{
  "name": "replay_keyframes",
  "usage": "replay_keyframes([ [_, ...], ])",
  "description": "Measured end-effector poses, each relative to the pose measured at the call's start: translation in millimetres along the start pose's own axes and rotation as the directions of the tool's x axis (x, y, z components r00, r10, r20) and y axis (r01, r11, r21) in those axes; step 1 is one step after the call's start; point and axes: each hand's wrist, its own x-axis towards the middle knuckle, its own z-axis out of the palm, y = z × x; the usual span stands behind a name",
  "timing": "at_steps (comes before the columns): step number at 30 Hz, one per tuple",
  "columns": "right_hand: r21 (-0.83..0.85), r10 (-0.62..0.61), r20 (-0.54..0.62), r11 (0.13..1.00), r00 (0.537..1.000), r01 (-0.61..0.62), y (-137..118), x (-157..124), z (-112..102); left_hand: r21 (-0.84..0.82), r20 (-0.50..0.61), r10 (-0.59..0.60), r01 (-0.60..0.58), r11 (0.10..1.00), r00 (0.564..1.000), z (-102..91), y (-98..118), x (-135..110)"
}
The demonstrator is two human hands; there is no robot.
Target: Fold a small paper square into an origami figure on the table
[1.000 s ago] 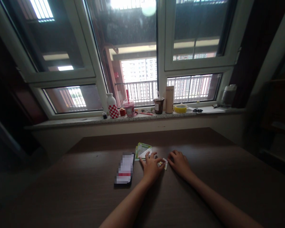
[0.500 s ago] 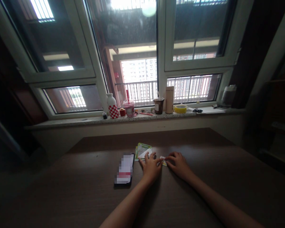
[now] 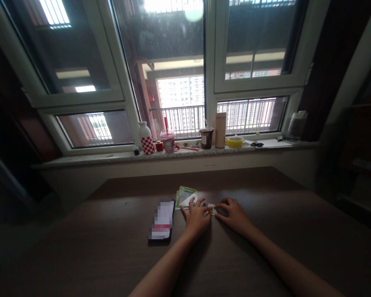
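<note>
A small white and yellow piece of paper (image 3: 211, 209) lies on the table between my two hands. My left hand (image 3: 198, 218) rests with its fingers spread, the thumb on the left part of this paper. Its other fingertips reach to the lower edge of a few green and white cards (image 3: 187, 194), with a white folded-looking piece on top. My right hand (image 3: 234, 214) is curled, with thumb and index finger closed at the paper's right edge. Whether the fingertips pinch it or press it down is hard to make out.
A phone (image 3: 162, 220) with a lit, blurred screen lies left of my left hand on the brown table (image 3: 111, 264). Along the windowsill (image 3: 120, 159) stand a checkered bottle (image 3: 147, 140), a pink drink cup (image 3: 167, 140), a dark cup (image 3: 206, 138), a flask (image 3: 220, 130), yellow tape (image 3: 235, 142) and scissors (image 3: 257, 144).
The small paper has shifted slightly under my fingertips, and my right thumb and index finger have moved a little. My left hand, the cards and the phone stay in place.
</note>
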Motion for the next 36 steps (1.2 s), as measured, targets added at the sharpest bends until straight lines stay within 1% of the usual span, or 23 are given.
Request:
replay_keyframes([
  [7,0.007,0.001,0.004,1.0,1.0,-0.001,1.0,0.7,1.8,-0.004,-0.017,0.029,-0.029,1.0,0.999,2.0,-2.0,-0.1],
  [14,0.028,-0.084,-0.006,0.996,0.996,0.085,-1.0,0.8,-0.6,0.029,-0.003,0.016,-0.016,0.999,1.0,1.4,-0.9,0.6],
  [23,0.055,-0.126,-0.004,0.99,0.992,0.126,2.1,2.2,3.1,-0.009,-0.021,0.042,-0.042,0.999,0.999,3.7,-4.7,1.6],
  [29,0.143,-0.135,0.009,0.981,0.991,0.132,-0.5,3.6,0.3,-0.027,-0.009,0.059,-0.059,0.998,0.998,1.6,-2.9,1.1],
  [36,0.257,-0.139,-0.018,0.956,0.99,0.139,-1.6,3.0,-3.1,-0.065,-0.032,0.058,-0.06,0.996,0.998,1.9,-4.0,0.5],
])
